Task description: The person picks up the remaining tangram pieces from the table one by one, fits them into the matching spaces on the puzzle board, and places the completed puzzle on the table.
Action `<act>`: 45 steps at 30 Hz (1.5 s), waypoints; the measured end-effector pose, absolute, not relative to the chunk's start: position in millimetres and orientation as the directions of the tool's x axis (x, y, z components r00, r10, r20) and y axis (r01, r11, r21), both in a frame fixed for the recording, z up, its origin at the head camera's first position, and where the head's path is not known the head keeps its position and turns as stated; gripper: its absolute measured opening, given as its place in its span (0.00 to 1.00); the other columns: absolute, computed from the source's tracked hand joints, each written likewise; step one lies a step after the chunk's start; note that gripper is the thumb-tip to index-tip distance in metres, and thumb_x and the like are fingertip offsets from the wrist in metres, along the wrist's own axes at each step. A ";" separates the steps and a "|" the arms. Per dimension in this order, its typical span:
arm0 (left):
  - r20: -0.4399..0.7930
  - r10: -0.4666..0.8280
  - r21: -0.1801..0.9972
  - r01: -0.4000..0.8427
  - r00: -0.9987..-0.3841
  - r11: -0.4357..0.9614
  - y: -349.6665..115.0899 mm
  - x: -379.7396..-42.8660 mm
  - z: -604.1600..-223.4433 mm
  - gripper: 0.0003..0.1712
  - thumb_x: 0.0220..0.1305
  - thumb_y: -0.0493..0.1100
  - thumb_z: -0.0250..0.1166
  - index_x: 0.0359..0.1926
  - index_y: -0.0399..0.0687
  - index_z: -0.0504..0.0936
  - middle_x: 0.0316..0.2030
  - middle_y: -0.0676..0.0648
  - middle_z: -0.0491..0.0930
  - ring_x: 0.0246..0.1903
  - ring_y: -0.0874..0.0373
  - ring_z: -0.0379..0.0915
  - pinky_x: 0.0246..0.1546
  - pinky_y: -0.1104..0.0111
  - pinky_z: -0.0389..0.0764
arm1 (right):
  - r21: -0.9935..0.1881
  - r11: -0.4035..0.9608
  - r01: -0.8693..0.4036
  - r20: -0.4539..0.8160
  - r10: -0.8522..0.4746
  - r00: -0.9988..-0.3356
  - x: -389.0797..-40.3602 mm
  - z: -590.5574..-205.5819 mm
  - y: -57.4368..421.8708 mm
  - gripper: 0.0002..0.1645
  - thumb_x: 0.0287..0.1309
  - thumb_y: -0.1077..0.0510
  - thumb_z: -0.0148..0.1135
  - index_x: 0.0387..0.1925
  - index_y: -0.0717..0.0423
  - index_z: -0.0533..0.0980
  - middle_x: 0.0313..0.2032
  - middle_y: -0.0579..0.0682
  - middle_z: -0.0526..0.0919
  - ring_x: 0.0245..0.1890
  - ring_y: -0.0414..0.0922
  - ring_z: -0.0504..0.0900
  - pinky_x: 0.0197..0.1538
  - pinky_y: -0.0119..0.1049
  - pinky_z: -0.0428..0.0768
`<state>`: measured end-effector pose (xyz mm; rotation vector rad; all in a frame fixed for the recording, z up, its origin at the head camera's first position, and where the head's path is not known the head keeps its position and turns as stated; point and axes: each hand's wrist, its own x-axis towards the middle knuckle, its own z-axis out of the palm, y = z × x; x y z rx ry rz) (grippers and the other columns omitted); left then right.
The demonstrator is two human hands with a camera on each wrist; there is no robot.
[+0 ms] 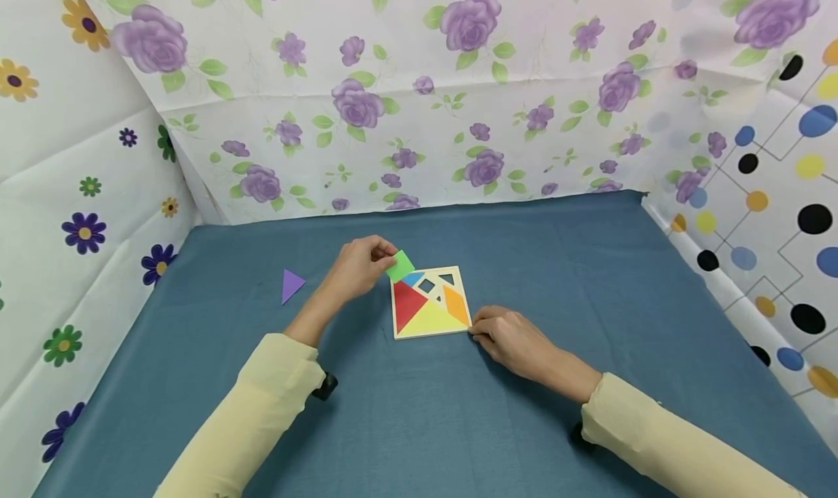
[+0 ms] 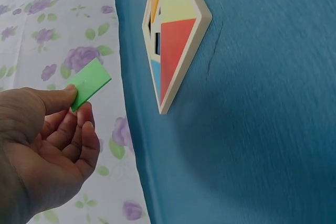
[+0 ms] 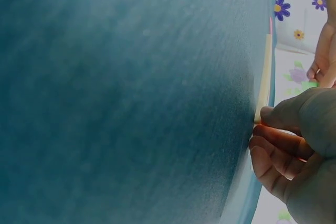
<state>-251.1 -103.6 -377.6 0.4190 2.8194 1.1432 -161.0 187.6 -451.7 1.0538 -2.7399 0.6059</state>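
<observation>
Between thumb and fingers, my left hand (image 1: 356,267) pinches a flat green square piece (image 1: 401,265), held above the far-left corner of a pale tangram board (image 1: 428,334). In the left wrist view the green piece (image 2: 92,81) is tilted and apart from the board. Set in the board are a red triangle (image 1: 407,305), a yellow triangle (image 1: 434,319), an orange parallelogram (image 1: 456,304) and a blue piece (image 1: 412,279). Dark hollows show among them, one square-shaped. My right hand (image 1: 513,338) grips the board's near-right corner with thumb and fingertips (image 3: 266,111).
A purple triangle (image 1: 292,286) lies on the blue cloth (image 1: 419,411), left of the board and beyond my left forearm. Flower-patterned sheets (image 1: 406,98) stand behind and at the left; a dotted sheet (image 1: 779,214) stands at the right.
</observation>
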 end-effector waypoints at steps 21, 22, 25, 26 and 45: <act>0.005 0.269 0.757 0.179 -0.963 0.629 -91.6 -254.6 -389.0 0.12 0.75 0.40 0.64 0.53 0.39 0.84 0.43 0.43 0.83 0.42 0.51 0.77 0.44 0.60 0.79 | -0.316 0.668 -0.674 0.265 -0.620 -0.738 -164.1 -449.5 188.8 0.10 0.63 0.68 0.70 0.45 0.60 0.88 0.45 0.52 0.86 0.44 0.47 0.85 0.46 0.42 0.85; 0.003 0.267 0.757 0.176 -0.964 0.629 -91.3 -255.2 -389.7 0.12 0.75 0.40 0.64 0.53 0.39 0.84 0.44 0.43 0.83 0.43 0.51 0.77 0.44 0.60 0.79 | -0.317 0.667 -0.674 0.266 -0.620 -0.738 -164.1 -449.7 188.9 0.09 0.63 0.68 0.70 0.45 0.60 0.88 0.44 0.52 0.86 0.44 0.47 0.85 0.46 0.42 0.85; 0.000 0.268 0.753 0.176 -0.964 0.634 -90.7 -256.8 -391.9 0.13 0.75 0.41 0.64 0.54 0.39 0.84 0.44 0.43 0.83 0.44 0.51 0.78 0.46 0.59 0.79 | -0.314 0.670 -0.672 0.264 -0.618 -0.740 -164.0 -450.2 189.0 0.09 0.63 0.67 0.70 0.45 0.60 0.88 0.44 0.52 0.86 0.44 0.47 0.85 0.46 0.41 0.85; -0.002 0.266 0.754 0.173 -0.964 0.634 -90.1 -257.4 -392.6 0.13 0.75 0.41 0.64 0.54 0.39 0.84 0.45 0.43 0.83 0.44 0.51 0.78 0.46 0.59 0.79 | -0.314 0.672 -0.671 0.263 -0.617 -0.742 -163.9 -450.3 189.0 0.09 0.63 0.67 0.71 0.45 0.60 0.88 0.44 0.52 0.86 0.44 0.47 0.85 0.45 0.41 0.85; -0.049 0.199 0.746 0.097 -0.979 0.659 -74.3 -266.6 -408.0 0.12 0.73 0.40 0.65 0.52 0.39 0.85 0.43 0.42 0.83 0.41 0.52 0.77 0.39 0.65 0.79 | -0.335 0.678 -0.654 0.249 -0.606 -0.756 -161.4 -449.5 188.7 0.09 0.63 0.67 0.70 0.45 0.60 0.88 0.44 0.52 0.86 0.44 0.47 0.85 0.45 0.41 0.85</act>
